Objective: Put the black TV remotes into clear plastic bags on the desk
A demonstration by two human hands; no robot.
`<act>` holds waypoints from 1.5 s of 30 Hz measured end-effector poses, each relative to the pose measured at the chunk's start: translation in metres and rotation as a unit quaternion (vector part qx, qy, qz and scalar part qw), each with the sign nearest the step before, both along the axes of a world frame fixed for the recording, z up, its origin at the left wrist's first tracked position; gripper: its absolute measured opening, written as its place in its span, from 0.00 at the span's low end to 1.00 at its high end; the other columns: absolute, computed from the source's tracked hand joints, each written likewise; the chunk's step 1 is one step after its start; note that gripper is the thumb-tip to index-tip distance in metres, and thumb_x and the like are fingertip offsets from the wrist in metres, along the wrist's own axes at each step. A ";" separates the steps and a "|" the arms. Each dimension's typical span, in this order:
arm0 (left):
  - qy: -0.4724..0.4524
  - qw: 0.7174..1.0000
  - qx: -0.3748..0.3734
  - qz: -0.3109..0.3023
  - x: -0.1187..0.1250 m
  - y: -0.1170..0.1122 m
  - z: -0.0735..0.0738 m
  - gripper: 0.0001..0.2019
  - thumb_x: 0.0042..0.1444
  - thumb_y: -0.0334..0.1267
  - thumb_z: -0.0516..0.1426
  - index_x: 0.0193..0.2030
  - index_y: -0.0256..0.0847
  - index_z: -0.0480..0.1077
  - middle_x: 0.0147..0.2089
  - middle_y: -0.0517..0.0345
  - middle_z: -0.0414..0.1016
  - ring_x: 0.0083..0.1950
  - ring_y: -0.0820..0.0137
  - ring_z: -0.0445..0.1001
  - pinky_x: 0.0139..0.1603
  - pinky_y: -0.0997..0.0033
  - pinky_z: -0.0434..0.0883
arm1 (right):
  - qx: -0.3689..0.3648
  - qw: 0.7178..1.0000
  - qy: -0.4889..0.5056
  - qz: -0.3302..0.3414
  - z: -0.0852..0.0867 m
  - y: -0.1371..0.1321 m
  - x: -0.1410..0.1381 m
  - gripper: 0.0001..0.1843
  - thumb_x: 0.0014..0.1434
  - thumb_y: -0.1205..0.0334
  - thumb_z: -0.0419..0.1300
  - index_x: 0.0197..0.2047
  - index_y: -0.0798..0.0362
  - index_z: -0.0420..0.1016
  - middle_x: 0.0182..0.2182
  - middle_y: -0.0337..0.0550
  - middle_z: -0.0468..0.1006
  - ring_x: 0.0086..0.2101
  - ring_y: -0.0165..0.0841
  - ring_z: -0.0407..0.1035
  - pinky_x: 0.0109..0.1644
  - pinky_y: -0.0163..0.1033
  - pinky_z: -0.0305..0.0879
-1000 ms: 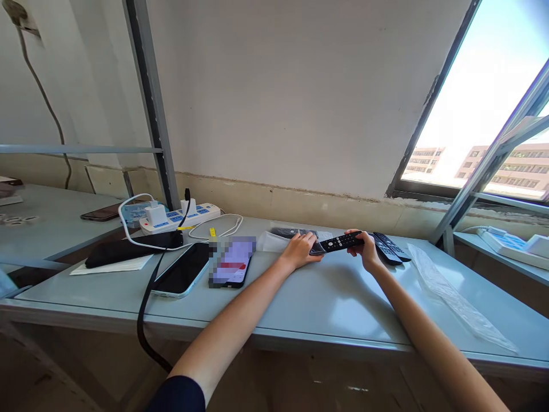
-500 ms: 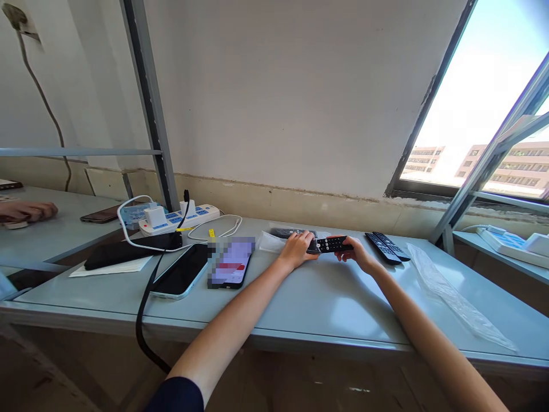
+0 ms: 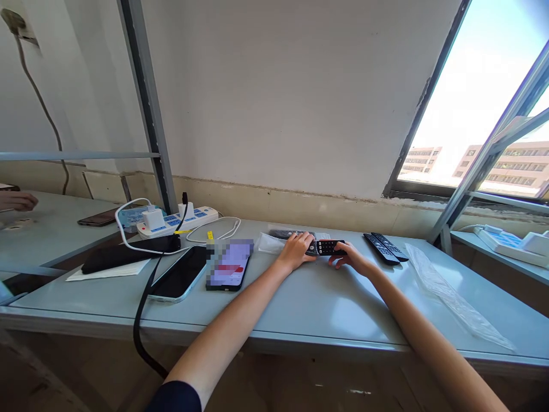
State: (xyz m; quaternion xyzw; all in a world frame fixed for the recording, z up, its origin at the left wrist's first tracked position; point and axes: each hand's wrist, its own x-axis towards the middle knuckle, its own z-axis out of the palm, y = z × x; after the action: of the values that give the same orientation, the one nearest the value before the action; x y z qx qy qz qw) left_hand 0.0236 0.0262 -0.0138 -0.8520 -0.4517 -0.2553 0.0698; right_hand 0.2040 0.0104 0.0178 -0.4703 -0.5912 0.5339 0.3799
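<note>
one black remote control (image 3: pixel 329 248) is gripped at both ends, just right of frame center, by left hand (image 3: pixel 295 250) and right hand (image 3: pixel 352 259); two other remotes (image 3: pixel 381 249) lie on the bench (image 3: pixel 317 312) farther right.

Daylight enters through the window (image 3: pixel 450 109) at upper right, its sky blown out to near white and the buildings (image 3: pixel 501 163) beyond washed pale. The wall (image 3: pixel 274 103) takes a soft, muted grey light. A bright patch of glare lies on the bench (image 3: pixel 309 309), next to a soft shadow along the right forearm (image 3: pixel 412 320), while the clear plastic sleeve (image 3: pixel 454 297) catches pale highlights. Beneath the bench everything is dim and murky. Wide-angle distortion tilts the metal upright (image 3: pixel 148 103). Focus is fair, though the markings on the remote (image 3: pixel 329 248) are too small to read, and coarse pixelation covers part of the phone (image 3: pixel 231 274)
</note>
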 end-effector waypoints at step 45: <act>-0.088 0.993 -0.027 0.069 -0.004 -0.001 -0.002 0.17 0.58 0.44 0.58 0.52 0.43 0.66 0.52 0.54 0.74 0.51 0.64 0.74 0.50 0.67 0.68 | -0.079 0.969 0.234 -0.029 0.006 0.012 0.015 0.16 0.65 0.53 0.49 0.32 0.49 0.73 0.24 0.37 0.74 0.23 0.24 0.69 0.21 0.25 0.64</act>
State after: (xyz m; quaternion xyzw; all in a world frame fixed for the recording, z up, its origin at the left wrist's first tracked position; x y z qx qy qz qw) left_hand 0.0200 0.0256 -0.0160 -0.7944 -0.5210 -0.3113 0.0242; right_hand 0.2189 0.0222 0.0233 -0.3773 -0.4283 0.6628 0.4846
